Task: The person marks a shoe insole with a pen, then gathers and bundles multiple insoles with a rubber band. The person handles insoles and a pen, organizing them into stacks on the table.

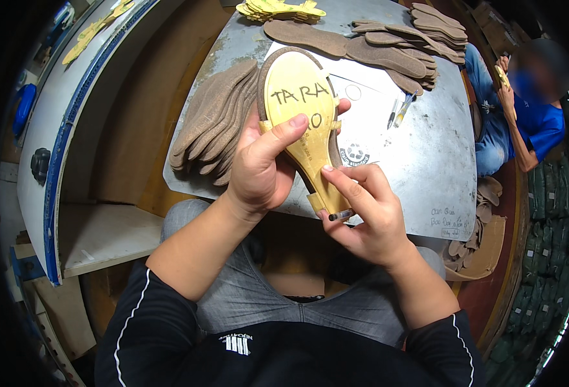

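My left hand point(262, 164) grips a yellow sole-shaped template point(292, 72) laid over a brown insole point(263, 84), its thumb pressing on the template's face. The insole's brown edge shows around the wide end and along the right side. Small tabs on the template wrap the insole's edges, and dark handwriting marks its face. Near the narrow end, my right hand point(374, 216) is closed round a pen point(342, 215) with a dark tip. Its fingertips touch the template's lower right edge. Most of the pen is hidden by the hand.
Stacks of brown insoles point(213, 119) lie on the grey metal table point(439, 187), with more insoles point(394, 55) at the back. Yellow templates point(281, 9) sit at the far edge. Pens point(402, 111) rest on white paper point(368, 87). A person in blue point(536, 116) works at right.
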`<state>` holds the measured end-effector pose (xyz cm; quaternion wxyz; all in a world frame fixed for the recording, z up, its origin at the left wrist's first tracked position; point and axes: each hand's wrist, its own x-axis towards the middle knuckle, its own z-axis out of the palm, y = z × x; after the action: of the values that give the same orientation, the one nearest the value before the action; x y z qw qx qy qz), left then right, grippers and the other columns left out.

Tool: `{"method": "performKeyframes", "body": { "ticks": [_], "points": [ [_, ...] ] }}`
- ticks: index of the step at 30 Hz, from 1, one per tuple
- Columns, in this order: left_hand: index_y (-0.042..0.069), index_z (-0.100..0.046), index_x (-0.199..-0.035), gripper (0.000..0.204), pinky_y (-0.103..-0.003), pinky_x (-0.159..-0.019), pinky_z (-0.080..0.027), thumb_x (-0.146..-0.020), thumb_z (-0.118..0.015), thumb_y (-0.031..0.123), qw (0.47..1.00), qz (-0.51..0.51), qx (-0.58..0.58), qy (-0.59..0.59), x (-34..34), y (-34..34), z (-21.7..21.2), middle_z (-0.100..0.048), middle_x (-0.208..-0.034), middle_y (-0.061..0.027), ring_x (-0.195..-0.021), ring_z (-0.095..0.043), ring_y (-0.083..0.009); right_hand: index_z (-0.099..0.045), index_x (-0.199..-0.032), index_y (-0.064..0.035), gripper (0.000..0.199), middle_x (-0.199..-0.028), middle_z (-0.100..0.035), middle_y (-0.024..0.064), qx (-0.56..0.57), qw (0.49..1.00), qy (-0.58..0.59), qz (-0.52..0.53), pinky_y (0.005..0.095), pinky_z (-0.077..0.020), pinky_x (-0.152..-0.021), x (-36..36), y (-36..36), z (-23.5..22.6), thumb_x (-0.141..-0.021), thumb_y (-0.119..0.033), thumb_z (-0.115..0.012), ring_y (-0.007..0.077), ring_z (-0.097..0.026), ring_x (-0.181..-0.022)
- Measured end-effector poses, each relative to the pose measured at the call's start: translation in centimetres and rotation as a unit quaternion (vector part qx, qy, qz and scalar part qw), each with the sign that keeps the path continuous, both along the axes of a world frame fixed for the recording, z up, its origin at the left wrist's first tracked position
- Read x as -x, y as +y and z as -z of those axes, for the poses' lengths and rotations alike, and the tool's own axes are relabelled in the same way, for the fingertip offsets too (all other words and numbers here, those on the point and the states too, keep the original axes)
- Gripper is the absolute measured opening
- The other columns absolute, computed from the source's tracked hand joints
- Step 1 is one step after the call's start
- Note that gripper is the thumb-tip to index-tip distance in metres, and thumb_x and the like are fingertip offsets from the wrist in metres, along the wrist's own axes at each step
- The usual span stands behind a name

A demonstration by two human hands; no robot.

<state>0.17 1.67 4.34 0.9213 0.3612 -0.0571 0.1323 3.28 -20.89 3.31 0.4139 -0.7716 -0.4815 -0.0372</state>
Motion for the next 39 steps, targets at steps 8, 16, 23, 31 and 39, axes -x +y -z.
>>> {"method": "performKeyframes", "body": {
  "ticks": [8, 16, 23, 31, 39],
  "points": [
    [-0.003, -0.052, -0.162, 0.054, -0.048, -0.116, -0.062, -0.109, -0.060, 0.003, 1.000, -0.004, -0.020, 0.014, -0.1, -0.1, -0.3, -0.073, -0.150, -0.0330, -0.130, -0.077, -0.0344, -0.076, -0.151, -0.0060, 0.073, -0.125, -0.068, 0.0160, 0.018, 1.000, 0.022, 0.006, 0.0383, -0.0675, -0.082, 0.0, -0.1, -0.3, -0.081, 0.000, -0.094, 0.0280, -0.077, -0.100],
    [-0.003, -0.048, -0.164, 0.054, -0.052, -0.116, -0.063, -0.111, -0.059, 0.001, 1.000, 0.008, 0.005, 0.025, -0.3, 0.0, 0.0, -0.072, -0.151, -0.0351, -0.131, -0.077, -0.0390, -0.077, -0.151, -0.0124, 0.078, -0.126, -0.069, 0.0146, -0.016, 0.999, 0.006, 0.031, 0.0393, -0.0647, -0.073, 0.0, 0.4, 0.3, -0.075, -0.002, -0.096, 0.0265, -0.077, -0.088],
    [-0.003, -0.048, -0.164, 0.051, -0.056, -0.117, -0.063, -0.114, -0.056, 0.002, 0.999, 0.032, 0.036, 0.024, -0.6, 0.6, 0.2, -0.068, -0.154, -0.0371, -0.131, -0.076, -0.0430, -0.071, -0.157, -0.0092, 0.083, -0.132, -0.067, 0.0164, -0.026, 0.997, 0.032, 0.060, 0.0371, -0.0603, -0.073, 0.2, 0.4, -0.1, -0.080, -0.013, -0.101, 0.0244, -0.069, -0.084],
    [-0.003, -0.044, -0.168, 0.057, -0.065, -0.127, -0.054, -0.114, -0.059, 0.004, 0.998, 0.033, 0.042, 0.046, -0.5, 1.0, 0.0, -0.058, -0.163, -0.0409, -0.155, -0.060, -0.0488, -0.050, -0.170, 0.0008, 0.084, -0.140, -0.068, 0.0151, -0.074, 0.901, 0.418, 0.085, 0.0295, -0.0605, -0.092, -0.9, 0.0, 0.7, -0.100, -0.013, -0.093, 0.0148, -0.073, -0.111],
    [-0.004, -0.048, -0.162, 0.049, -0.061, -0.121, -0.060, -0.114, -0.055, 0.003, 0.997, 0.035, 0.054, 0.040, -0.7, 0.6, 0.5, -0.068, -0.154, -0.0373, -0.135, -0.074, -0.0462, -0.072, -0.130, 0.0033, 0.036, -0.114, -0.082, 0.0068, -0.094, 0.780, 0.618, -0.013, 0.0306, -0.0628, -0.093, -1.6, -0.7, 0.1, -0.103, -0.013, -0.090, 0.0115, -0.077, -0.101]
  ]
}}
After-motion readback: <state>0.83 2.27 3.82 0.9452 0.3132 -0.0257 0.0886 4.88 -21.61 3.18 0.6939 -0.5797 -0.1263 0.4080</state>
